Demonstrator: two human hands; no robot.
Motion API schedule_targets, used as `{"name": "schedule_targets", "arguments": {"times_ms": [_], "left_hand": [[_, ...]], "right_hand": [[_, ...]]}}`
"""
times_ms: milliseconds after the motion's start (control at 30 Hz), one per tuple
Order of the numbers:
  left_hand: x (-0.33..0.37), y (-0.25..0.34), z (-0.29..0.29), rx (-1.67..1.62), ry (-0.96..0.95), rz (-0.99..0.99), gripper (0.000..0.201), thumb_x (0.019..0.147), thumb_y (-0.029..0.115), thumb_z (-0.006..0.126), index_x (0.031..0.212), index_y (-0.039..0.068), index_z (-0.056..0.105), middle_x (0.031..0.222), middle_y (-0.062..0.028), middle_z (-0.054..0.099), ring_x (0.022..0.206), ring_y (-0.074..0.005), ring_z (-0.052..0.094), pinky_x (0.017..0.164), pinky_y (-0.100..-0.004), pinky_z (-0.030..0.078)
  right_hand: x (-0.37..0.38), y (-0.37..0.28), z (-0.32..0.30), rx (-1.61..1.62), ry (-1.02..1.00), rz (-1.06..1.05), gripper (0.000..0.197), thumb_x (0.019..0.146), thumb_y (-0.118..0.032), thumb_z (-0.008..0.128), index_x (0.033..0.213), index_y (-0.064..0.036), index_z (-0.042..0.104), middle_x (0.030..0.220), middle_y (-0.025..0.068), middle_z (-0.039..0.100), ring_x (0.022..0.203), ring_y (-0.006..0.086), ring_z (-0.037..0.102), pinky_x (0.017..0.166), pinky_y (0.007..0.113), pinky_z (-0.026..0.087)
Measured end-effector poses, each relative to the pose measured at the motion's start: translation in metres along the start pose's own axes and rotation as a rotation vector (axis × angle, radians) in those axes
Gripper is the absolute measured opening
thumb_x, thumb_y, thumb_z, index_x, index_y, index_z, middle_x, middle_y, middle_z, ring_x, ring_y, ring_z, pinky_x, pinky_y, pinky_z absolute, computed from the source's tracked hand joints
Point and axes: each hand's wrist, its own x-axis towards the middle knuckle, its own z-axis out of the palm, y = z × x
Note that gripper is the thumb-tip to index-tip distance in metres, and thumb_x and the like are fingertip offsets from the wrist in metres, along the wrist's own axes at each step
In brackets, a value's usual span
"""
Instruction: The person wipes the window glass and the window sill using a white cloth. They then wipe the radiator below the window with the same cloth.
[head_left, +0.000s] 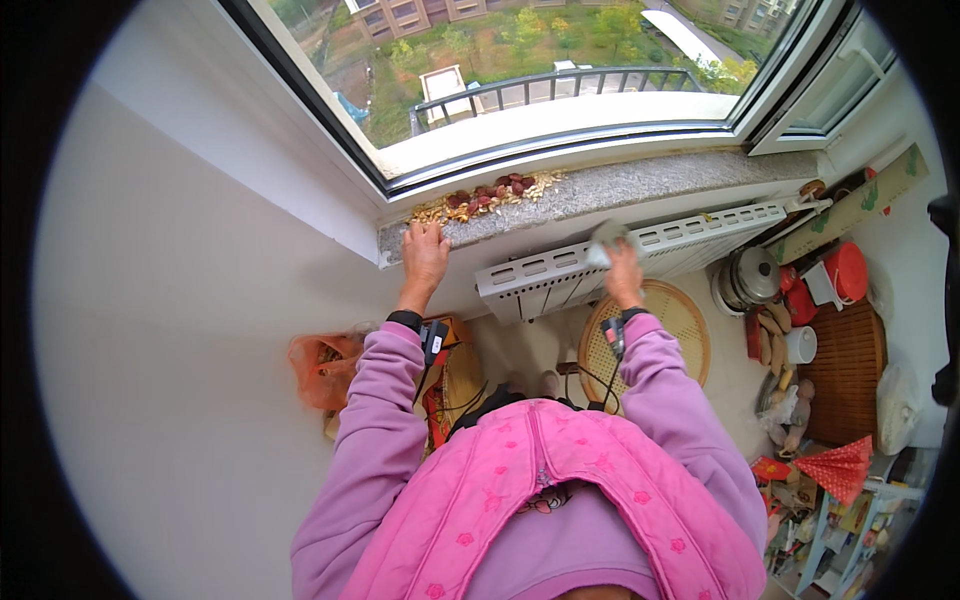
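My left hand [426,262] reaches to the near left end of the grey stone window sill [640,188]. Its fingers lie over the sill's front edge, beside a heap of pale seeds and dark red dried fruit [490,195]. A grey-and-white cloth [606,240], somewhat blurred, is bunched in my right hand [625,276]. That hand is over the middle of the white radiator [540,266] below the sill; whether the cloth touches the radiator, I cannot tell. Dark straps with small devices circle both wrists.
Under my right forearm lies a round woven tray [690,325]. An orange plastic bag [325,368] sits by the left wall. Along the right stand a metal pot [752,277], a red bucket [848,272] and a brown slatted panel [842,355]. Above the sill is the window frame [560,145].
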Motion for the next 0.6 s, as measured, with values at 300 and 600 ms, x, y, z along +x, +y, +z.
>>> {"name": "schedule_targets", "arguments": {"times_ms": [300,600], "left_hand": [[0.003,0.001,-0.013,-0.041,-0.095,0.057,0.035,0.067,0.022,0.083,0.083,0.009,0.054,0.093,-0.0102,0.053,0.094,-0.0322,0.05,0.082,-0.043,0.044],[0.011,-0.001,-0.015,-0.014,-0.196,0.047,0.031,0.068,0.021,0.082,0.079,0.009,0.056,0.09,-0.0101,0.055,0.093,-0.0327,0.051,0.08,-0.0424,0.045]], "right_hand": [[0.031,0.056,-0.019,-0.061,0.014,0.297,0.063,0.078,-0.003,0.056,0.136,-0.0284,0.051,0.151,0.0119,0.03,0.133,0.0438,0.032,0.1,0.052,0.044],[-0.002,0.011,-0.012,-0.138,-0.099,-0.002,0.067,0.075,-0.001,0.058,0.135,-0.0322,0.053,0.151,0.0098,0.032,0.136,0.0414,0.029,0.102,0.056,0.038]]}}
